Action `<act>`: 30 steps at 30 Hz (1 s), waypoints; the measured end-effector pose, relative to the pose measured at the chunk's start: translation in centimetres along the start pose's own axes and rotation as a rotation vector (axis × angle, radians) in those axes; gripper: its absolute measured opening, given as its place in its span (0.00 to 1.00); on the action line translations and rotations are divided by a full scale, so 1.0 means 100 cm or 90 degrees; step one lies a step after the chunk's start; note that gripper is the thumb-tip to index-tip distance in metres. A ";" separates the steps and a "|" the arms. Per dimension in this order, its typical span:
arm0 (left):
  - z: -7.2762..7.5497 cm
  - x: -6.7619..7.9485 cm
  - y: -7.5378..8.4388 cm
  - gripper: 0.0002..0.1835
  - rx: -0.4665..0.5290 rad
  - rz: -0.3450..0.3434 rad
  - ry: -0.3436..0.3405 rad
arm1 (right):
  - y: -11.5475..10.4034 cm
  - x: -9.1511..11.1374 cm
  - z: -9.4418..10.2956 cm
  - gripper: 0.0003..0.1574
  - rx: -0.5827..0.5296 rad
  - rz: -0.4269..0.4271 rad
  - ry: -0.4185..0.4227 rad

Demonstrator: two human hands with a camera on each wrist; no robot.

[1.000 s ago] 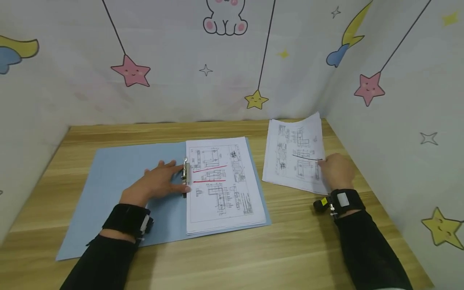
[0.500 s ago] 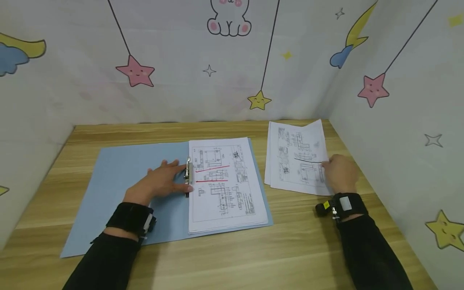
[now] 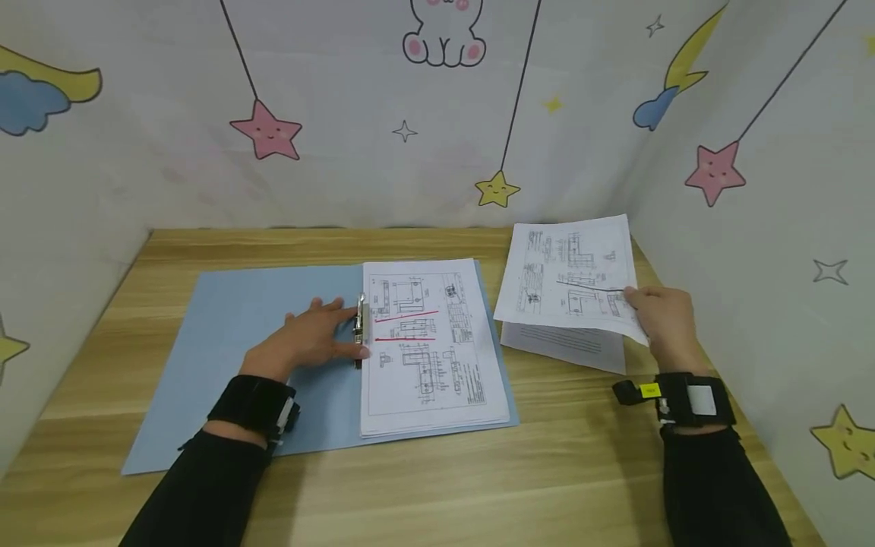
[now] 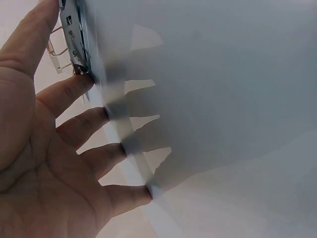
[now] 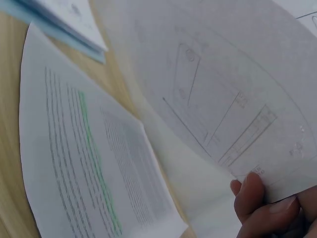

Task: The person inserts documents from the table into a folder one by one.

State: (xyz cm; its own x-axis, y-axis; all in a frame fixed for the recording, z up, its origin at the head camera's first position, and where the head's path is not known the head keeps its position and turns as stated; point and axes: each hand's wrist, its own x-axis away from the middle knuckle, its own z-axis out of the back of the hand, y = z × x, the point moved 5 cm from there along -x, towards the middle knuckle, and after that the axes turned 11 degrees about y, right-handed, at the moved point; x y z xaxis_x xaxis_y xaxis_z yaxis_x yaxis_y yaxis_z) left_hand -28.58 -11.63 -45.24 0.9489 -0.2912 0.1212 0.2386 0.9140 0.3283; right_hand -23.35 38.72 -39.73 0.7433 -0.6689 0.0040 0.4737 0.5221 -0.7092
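My left hand [image 3: 307,338] rests with spread, straight fingers on an open blue folder [image 3: 225,342], its index finger and thumb at the metal clip [image 3: 358,327]. That clip lies along the left edge of a stack of technical drawings [image 3: 472,406] with two red lines on the top page. In the left wrist view the fingertips touch the folder's surface. At the right, my right hand [image 3: 666,319] pinches the right edge of a loose drawing sheet [image 3: 540,262] with a black line across it. Below that lifted sheet lies a text page [image 3: 560,346]; the right wrist view shows its green highlighting [image 5: 94,144].
The wooden table [image 3: 410,494] extends in front of the folder. Behind it and along the right side stand white walls [image 3: 342,182] printed with stars, clouds and a bear-like figure. Black cameras are strapped to both wrists.
My right hand has lifted the top loose sheet and shifted slightly right, uncovering the text page beneath. The left hand stays at the clip. The head view has shifted slightly.
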 end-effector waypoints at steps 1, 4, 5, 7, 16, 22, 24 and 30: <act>0.000 0.000 0.000 0.53 0.001 0.000 -0.001 | -0.001 0.003 -0.001 0.38 -0.016 -0.008 -0.005; 0.001 -0.001 0.001 0.53 0.002 -0.001 -0.002 | -0.003 0.014 -0.008 0.41 -0.041 -0.018 -0.023; 0.002 -0.002 0.002 0.53 0.003 -0.002 -0.002 | -0.003 0.019 -0.012 0.41 -0.058 -0.022 -0.030; 0.002 -0.003 0.004 0.53 0.002 -0.004 -0.001 | -0.004 0.031 -0.023 0.39 -0.090 -0.024 -0.042; 0.000 -0.005 0.008 0.51 0.002 -0.007 -0.007 | -0.010 0.076 -0.080 0.26 -0.135 0.082 -0.119; 0.000 -0.004 0.005 0.52 0.006 -0.003 -0.001 | -0.020 0.094 -0.102 0.24 -0.116 0.149 -0.155; 0.000 -0.003 0.003 0.52 0.005 0.004 -0.002 | -0.023 0.097 -0.105 0.24 -0.094 0.175 -0.151; 0.001 -0.001 -0.001 0.53 0.002 0.013 -0.001 | -0.035 0.106 -0.109 0.22 -0.043 0.223 -0.134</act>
State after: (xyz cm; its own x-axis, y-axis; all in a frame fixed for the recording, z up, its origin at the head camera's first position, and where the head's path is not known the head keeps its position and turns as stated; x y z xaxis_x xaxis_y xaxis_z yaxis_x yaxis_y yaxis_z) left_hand -28.68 -11.72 -45.20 0.9536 -0.2721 0.1289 0.2179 0.9192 0.3279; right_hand -22.27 23.98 -44.92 0.9378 -0.3305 -0.1059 0.1486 0.6580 -0.7382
